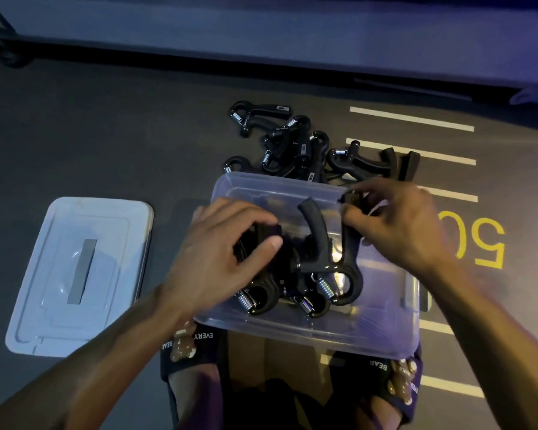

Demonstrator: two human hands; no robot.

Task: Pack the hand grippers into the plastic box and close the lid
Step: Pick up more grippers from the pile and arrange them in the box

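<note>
Slippers (193, 352) with bear charms sit nearest the lens, one at each near corner of the plastic box (382, 324), which rests on dark floor (90, 135) between the feet.

Floor carries white stripes and a yellow "50" (475, 240) off the box's right edge.

Lid (78, 274) lies flat on the floor, well apart from the box, off its left edge. Not fitted yet.

Loose pile of hand grippers (295, 147) sits on the floor just beyond the box's far edge, several tangled, springs visible.

Inside the box: a few packed grippers (320, 259) against the near-left area, springs toward the near wall, one handle sticking up.

Left hand (227, 252) is in the box, fingers curled round a black gripper handle at the left side. Right hand (398, 221) is at the far-right corner, fingers pinching another gripper; it looks like it's crossing the rim, but blur makes that uncertain.

Judgement: packing mid-way, most of the stock outside.

Risks:
- upright handle stays proud of the rim, so lid won't seat
- random stacking wastes volume, pile won't all fit
- springs hook each other, so pulling one from the pile drags others
- box is light; pushing sideways could slide it
</note>
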